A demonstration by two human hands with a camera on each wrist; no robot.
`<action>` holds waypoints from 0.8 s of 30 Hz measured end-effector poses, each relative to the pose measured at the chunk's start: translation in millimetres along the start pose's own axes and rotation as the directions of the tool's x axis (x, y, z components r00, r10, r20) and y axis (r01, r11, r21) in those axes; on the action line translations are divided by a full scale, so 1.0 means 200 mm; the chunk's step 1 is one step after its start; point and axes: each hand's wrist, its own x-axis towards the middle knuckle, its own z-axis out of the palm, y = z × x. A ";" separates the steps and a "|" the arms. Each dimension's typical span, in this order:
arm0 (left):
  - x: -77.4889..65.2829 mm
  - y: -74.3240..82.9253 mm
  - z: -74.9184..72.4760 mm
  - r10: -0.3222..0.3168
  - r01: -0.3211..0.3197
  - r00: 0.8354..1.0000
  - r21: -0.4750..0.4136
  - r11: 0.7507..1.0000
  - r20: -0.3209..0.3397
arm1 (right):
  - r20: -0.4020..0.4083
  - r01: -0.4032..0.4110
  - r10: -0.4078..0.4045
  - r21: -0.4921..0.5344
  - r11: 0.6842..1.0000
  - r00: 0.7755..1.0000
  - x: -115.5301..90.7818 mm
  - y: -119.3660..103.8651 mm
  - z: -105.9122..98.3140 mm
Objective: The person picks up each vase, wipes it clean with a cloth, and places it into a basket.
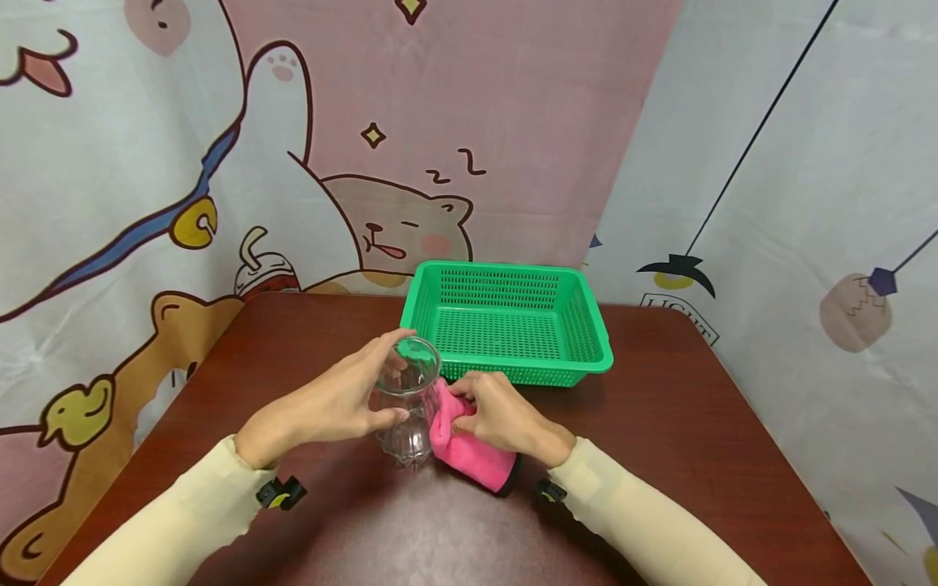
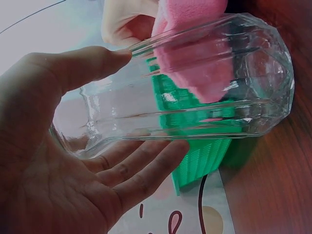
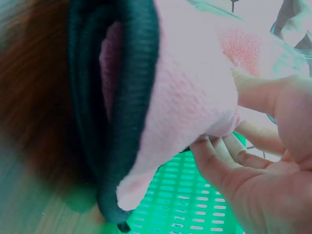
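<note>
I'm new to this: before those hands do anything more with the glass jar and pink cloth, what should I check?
1. Left hand steadying the glass jar: ok, thumb and fingers on opposite sides.
2. Right hand gripping the pink cloth: ok, pinched between thumb and fingers.
3. Cloth up beside the jar: ok.
4. Jar's mouth facing upward: ok.
5. Jar's base resting on the table: cannot tell.
6. Green basket within reach: seems ok, just beyond the hands.

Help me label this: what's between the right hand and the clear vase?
A pink cloth, pinched by the right hand; the head view shows it.
</note>
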 end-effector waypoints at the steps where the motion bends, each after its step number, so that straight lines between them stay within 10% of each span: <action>1: 0.00 0.00 0.00 0.002 -0.002 1.000 -0.001 1.000 0.000 | -0.008 0.005 -0.005 0.002 1.000 1.000 0.00 0.00 0.00; 24: -0.01 0.00 0.00 0.027 -0.027 1.000 0.022 0.999 -0.005 | -0.091 0.037 -0.027 0.108 0.993 0.995 0.02 -0.10 -0.10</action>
